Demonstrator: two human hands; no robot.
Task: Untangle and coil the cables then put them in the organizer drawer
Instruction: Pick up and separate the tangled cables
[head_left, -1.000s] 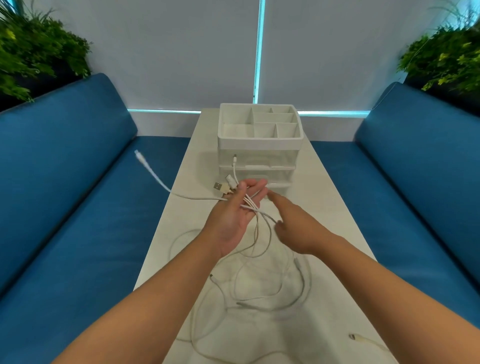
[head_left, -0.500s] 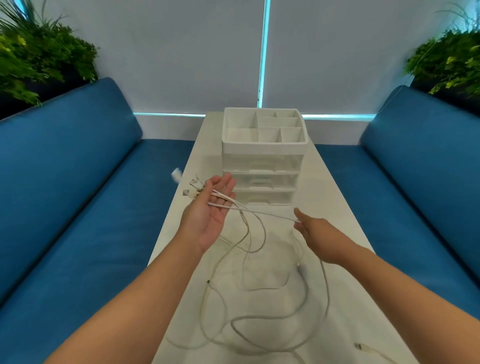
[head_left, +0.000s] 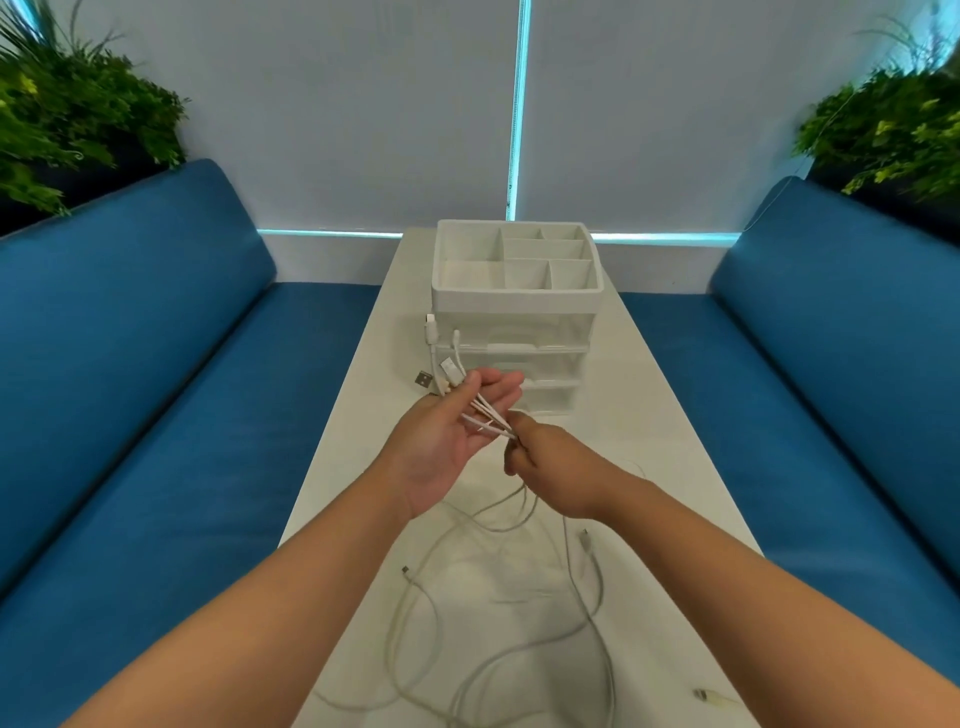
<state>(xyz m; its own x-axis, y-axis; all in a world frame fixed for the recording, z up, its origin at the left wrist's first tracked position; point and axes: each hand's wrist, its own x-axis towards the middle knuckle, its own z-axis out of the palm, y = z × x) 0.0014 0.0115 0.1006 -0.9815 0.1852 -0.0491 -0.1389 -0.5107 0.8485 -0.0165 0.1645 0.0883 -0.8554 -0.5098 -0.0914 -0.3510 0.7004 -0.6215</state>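
Observation:
Several white cables (head_left: 485, 415) lie across the palm of my left hand (head_left: 447, 441), thumb pressing them, their plugs (head_left: 441, 364) sticking out beyond the fingers. My right hand (head_left: 545, 462) is closed around the same strands just right of the left palm. From there the cables hang down and spread in tangled loops (head_left: 519, 623) over the white table (head_left: 675, 467). The white organizer (head_left: 517, 306) stands behind my hands, with an open compartment tray on top and clear drawers below, all shut.
One loose plug end (head_left: 709, 695) lies at the table's near right. Blue sofas flank the narrow table, left (head_left: 156, 389) and right (head_left: 831, 364). Green plants sit in both far corners.
My right hand came back from the right to the left palm and closed on the strands. The left hand shifted toward the middle, and the plugs now point up in front of the organizer.

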